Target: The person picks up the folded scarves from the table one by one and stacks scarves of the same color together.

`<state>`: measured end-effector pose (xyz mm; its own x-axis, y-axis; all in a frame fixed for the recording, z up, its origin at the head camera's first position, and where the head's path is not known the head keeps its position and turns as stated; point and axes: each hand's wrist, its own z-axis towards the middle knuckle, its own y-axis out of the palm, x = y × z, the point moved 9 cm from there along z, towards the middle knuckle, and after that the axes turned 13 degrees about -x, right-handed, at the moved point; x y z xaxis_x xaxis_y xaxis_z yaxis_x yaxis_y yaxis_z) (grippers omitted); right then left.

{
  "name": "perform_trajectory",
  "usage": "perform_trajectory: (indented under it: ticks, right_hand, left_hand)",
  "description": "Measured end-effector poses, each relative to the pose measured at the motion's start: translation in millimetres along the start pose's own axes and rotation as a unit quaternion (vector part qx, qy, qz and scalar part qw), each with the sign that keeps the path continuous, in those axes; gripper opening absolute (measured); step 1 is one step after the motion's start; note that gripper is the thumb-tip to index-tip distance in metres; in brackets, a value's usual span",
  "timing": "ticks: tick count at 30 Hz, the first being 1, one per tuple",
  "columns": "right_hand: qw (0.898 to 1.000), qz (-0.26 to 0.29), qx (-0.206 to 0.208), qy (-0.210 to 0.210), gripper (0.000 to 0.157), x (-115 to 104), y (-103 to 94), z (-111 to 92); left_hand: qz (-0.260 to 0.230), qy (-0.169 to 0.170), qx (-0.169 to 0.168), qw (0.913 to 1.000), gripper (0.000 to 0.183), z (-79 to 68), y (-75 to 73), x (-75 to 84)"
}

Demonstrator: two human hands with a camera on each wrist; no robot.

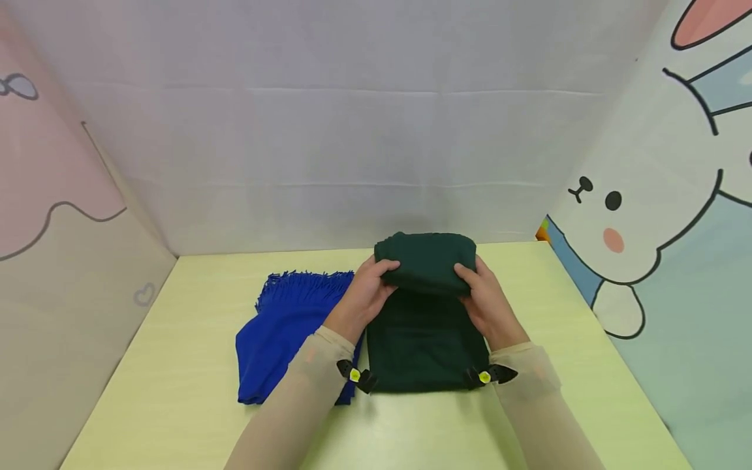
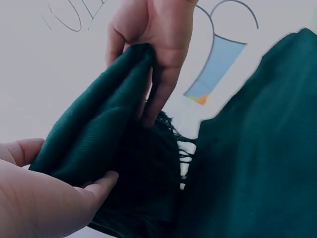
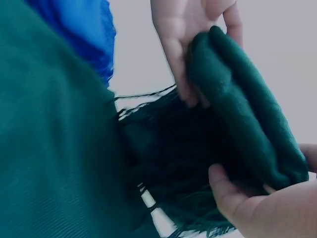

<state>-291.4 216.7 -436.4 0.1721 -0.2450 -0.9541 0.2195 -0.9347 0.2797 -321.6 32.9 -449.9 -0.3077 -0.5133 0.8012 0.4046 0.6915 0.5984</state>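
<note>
A dark green fringed scarf [image 1: 425,352] lies partly flat on the table, its far part folded into a thick bundle raised above the surface. My left hand [image 1: 367,290] grips the left end of that folded part, thumb on top and fingers beneath. At the right end my right hand [image 1: 484,297] grips it the same way. In the left wrist view the folded layers [image 2: 99,114] stretch between both hands. Loose dark fringe [image 3: 168,129] shows under the fold in the right wrist view.
A blue fringed scarf [image 1: 276,339] lies to the left on the pale yellow table [image 1: 176,391], partly behind my left forearm. White cloth [image 1: 352,130] hangs behind the table. A rabbit-printed cloth [image 1: 658,196] hangs at the right.
</note>
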Motion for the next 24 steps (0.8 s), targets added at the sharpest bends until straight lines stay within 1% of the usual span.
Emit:
perform_trajectory:
  ticks: [3,6,10,14,20,24]
  right_hand:
    - [1.000,0.001,-0.012,0.015,0.064,17.8,-7.3,-0.4]
    - [0.999,0.014,-0.010,0.029,0.064,34.9,-12.9,-5.3]
    - [0.998,0.036,-0.009,0.048,0.063,53.0,-15.9,-15.6]
    - [0.997,0.051,-0.008,0.058,0.063,62.1,-15.2,-27.3]
    - [0.995,0.060,-0.001,0.074,0.063,71.3,-15.0,-41.7]
    - [0.995,0.059,0.009,0.080,0.063,77.1,-18.1,-48.3]
  left_hand:
    - [-0.001,-0.010,0.015,0.9998,0.057,-0.8,-9.4,-11.9]
    - [0.001,-0.027,0.021,0.9994,0.061,-4.6,-16.2,-26.0]
    - [0.006,-0.055,0.023,0.9982,0.065,-17.2,-18.8,-43.1]
    - [-0.003,-0.065,0.033,0.9974,0.068,-31.6,-19.0,-54.3]
    - [-0.032,-0.073,0.040,0.9960,0.068,-46.9,-17.7,-69.0]
    - [-0.028,-0.087,0.038,0.9951,0.067,-55.0,-16.2,-77.8]
